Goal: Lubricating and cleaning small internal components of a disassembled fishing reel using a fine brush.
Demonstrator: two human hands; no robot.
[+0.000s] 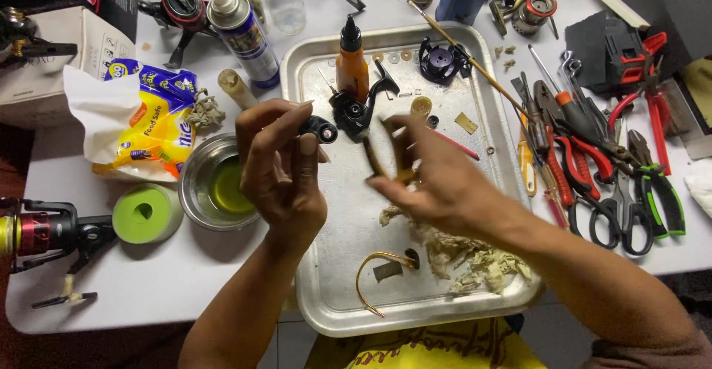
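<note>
1. nearest the camera, at six o'clock, a yellow cloth [437,350] lies under the near rim of the metal tray [326,295]; just above it in the tray sit a curved gold wire bail [367,280] and a heap of frayed rag scraps [467,258].
2. the left hand [282,169], left of the tray's centre, pinches a small black reel part [320,129] between thumb and the curled fingers [278,120], closed firmly on it and lifted above the tray.
3. the right hand [437,183], at three o'clock from the left, is motion-blurred; its fingers seem loosely closed around a thin dark brush-like tool [373,157], tip toward the black part.
4. to do this well, the person should keep the part steady over the tray so any drips or loose bits fall inside, and work the tool tip with light strokes.
5. at nine o'clock, a steel bowl of yellowish oil [219,183] stands within easy reach on the worktop [185,280].
6. hard to make out: the tool's true kind and the right grip, both smeared by blur; the black reel body [356,109] behind the hands is partly covered; pliers and scissors [615,191] at three o'clock overlap.
</note>
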